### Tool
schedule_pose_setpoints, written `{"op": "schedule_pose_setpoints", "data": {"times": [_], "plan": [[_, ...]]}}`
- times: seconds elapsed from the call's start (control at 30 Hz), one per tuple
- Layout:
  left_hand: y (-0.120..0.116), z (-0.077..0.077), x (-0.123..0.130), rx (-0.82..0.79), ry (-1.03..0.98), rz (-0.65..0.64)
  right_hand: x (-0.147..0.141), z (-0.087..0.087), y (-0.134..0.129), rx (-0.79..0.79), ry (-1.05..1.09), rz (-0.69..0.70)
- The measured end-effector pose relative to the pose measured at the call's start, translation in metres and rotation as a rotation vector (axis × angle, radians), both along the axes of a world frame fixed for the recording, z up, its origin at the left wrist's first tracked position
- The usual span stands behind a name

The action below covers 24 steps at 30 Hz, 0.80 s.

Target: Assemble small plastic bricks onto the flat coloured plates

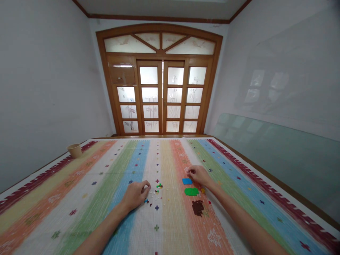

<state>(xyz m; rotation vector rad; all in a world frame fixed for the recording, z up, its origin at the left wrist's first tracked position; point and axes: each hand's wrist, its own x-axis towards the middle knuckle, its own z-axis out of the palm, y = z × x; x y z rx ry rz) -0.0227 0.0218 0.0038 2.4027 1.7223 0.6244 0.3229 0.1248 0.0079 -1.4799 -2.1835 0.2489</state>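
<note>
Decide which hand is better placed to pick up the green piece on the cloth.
Probably the right hand: it sits right beside the green piece, while the left hand lies farther away.

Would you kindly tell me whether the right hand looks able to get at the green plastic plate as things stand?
Probably yes: the right hand is right beside the green plastic plate, and nothing seems to block it; the blue plate sits just beyond it on the striped cloth.
</note>
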Motion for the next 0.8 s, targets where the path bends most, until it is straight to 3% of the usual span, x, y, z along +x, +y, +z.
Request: {"op": "schedule_pose_setpoints", "data": {"times": [0.8], "plan": [[-0.003,0.004,0.002,-0.024,-0.015,0.015,-0.003,-0.007,0.013,-0.054,-0.020,-0.034]]}}
